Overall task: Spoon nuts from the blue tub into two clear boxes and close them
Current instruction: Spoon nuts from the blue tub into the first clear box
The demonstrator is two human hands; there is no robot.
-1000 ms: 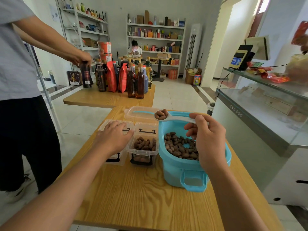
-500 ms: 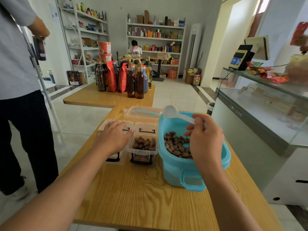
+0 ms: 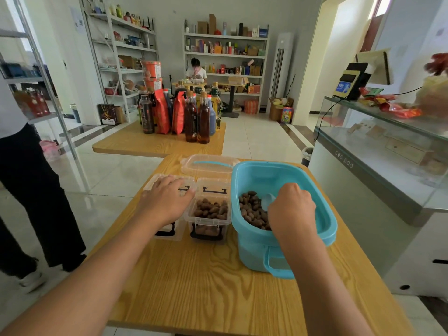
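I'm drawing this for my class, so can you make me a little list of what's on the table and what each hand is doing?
table: wooden table
blue tub: open, holds brown nuts
right hand: inside the tub, grip curled round a pale spoon dipped in the nuts
left hand: lies flat on the left clear box
right clear box: open, partly filled with nuts
clear lid: lies behind the boxes

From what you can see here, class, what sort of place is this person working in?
Most likely a small shop or a mock shop: stocked wall shelves, a glass display counter bearing a payment terminal, and bottles grouped on a table.
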